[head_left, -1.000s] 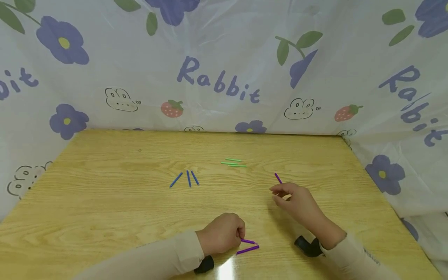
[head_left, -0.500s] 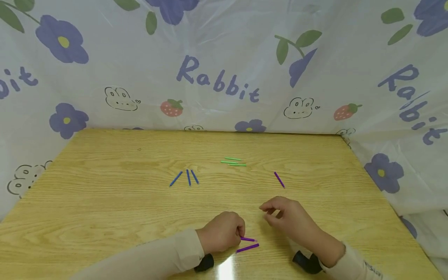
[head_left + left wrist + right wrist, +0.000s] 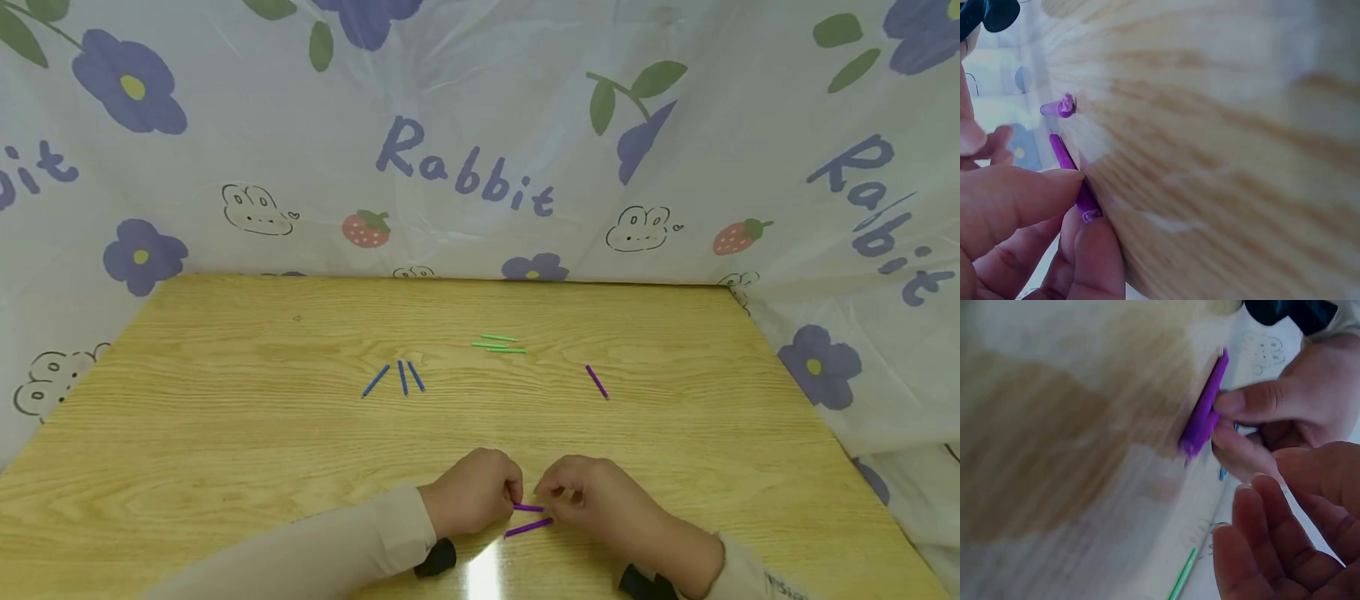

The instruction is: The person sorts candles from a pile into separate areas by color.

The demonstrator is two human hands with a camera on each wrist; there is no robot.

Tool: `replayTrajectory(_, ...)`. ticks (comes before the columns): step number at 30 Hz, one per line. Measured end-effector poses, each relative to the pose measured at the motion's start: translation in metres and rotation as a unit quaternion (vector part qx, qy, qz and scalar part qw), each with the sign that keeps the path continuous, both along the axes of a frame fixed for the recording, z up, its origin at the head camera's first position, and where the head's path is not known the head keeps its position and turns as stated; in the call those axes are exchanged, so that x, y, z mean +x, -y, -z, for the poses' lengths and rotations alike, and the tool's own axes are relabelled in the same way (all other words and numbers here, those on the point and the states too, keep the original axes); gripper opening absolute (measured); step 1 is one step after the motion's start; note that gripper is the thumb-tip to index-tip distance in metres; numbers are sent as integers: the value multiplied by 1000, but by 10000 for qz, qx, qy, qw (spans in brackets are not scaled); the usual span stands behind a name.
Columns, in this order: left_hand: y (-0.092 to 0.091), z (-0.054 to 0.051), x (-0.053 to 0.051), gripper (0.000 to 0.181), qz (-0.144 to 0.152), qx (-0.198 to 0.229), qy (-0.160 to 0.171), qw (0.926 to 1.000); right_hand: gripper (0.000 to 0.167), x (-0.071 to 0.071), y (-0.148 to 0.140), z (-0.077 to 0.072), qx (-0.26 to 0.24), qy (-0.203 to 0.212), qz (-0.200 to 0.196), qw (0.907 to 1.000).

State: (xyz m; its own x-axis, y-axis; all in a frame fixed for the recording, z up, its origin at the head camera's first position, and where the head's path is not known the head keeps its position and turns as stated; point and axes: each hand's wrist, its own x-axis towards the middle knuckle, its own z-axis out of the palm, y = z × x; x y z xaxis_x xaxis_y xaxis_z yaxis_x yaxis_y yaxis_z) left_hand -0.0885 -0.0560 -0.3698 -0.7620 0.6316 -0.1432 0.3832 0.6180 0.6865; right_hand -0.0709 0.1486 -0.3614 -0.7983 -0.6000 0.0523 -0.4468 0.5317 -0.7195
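Note:
My left hand (image 3: pixel 474 492) pinches a thin purple candle (image 3: pixel 528 507) between thumb and fingertips, low over the table. In the left wrist view the held candle (image 3: pixel 1064 152) shows a fine wick at its far end. Just in front lies a second purple candle (image 3: pixel 528 527), slanted on the wood. My right hand (image 3: pixel 603 504) hovers close to the right ends of these two candles, fingers loosely bent. In the right wrist view its fingertips (image 3: pixel 1250 506) stand apart from the candles, with nothing between them.
A third purple candle (image 3: pixel 597 382) lies farther back on the right of the wooden table (image 3: pixel 225 433). Three blue candles (image 3: pixel 376 381) lie left of centre, and three green candles (image 3: pixel 498 337) farther back. A printed curtain (image 3: pixel 315 125) surrounds the table's rear and sides.
My right hand has moved left and toward me, away from the purple candle at the back right, and now is beside the left hand. The left hand keeps its pinch on its candle.

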Motion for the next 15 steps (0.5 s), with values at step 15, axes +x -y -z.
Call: replayTrajectory(15,1,-1,-2,19,36,82,202,9998,15,8,10,12,711,-1273,-821,9859)
